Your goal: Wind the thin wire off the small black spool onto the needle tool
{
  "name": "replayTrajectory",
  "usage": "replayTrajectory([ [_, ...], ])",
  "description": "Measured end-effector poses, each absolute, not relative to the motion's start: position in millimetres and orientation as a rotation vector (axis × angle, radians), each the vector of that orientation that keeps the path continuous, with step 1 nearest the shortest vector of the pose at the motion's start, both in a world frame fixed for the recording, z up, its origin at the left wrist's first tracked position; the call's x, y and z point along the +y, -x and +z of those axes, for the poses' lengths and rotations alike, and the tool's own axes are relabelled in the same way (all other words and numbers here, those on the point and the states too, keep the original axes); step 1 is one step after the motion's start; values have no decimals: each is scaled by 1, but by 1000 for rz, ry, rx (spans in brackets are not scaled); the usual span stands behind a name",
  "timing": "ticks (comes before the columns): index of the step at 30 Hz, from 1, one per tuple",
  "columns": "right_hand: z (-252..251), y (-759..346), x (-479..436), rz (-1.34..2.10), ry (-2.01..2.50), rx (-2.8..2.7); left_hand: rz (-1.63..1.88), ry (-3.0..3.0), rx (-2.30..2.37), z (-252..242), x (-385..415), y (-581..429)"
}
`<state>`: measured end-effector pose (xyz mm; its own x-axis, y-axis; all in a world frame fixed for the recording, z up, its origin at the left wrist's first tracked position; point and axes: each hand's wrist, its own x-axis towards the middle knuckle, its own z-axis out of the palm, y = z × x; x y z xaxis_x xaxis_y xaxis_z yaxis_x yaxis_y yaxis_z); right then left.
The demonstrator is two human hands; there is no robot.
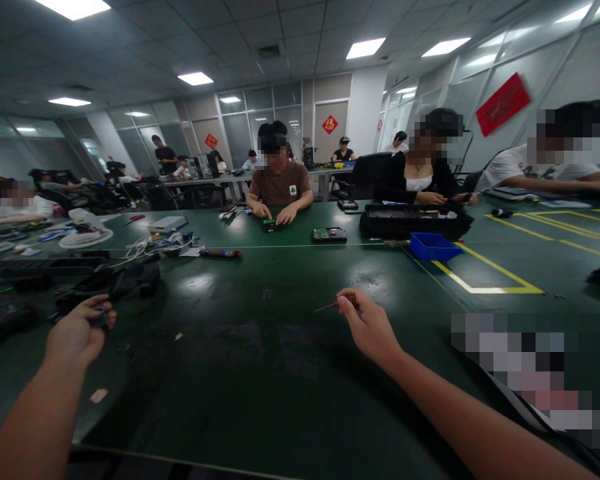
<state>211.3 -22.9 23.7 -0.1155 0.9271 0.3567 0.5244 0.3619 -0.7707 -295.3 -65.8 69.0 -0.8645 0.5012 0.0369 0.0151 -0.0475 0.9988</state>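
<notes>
My right hand [367,323] is closed around a screwdriver [334,305] above the middle of the green table [240,393]. Its thin shaft points left, and a red collar shows beside my thumb. Over on the left, my left hand [83,327] has its fingers curled round a small dark object [100,317] whose kind I cannot make out. Just behind that hand lies a black bag-like item [125,283]. Small pale scraps, one of them a beige piece [99,396], rest on the tabletop between me and the left hand.
Across the table a person in a brown shirt [280,187] handles a green circuit board [270,223]. A hard drive [329,235], a blue bin [434,247] and a black tray [415,220] stand ahead. Cables [175,243] and a second screwdriver-like tool [220,253] lie at left.
</notes>
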Motion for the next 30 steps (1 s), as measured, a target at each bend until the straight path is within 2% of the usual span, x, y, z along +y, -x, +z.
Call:
replayTrajectory([
  [7, 24, -209, -23, 621, 1296, -1756, 1886, -588, 1499, 82, -36, 242],
  [14, 20, -212, -22, 651, 1280, -1744, 1639, -800, 1230, 86, -6, 155],
  [30, 25, -211, -23, 510, 1302, -1755, 945, -1524, 1157, 41, 8, -11],
])
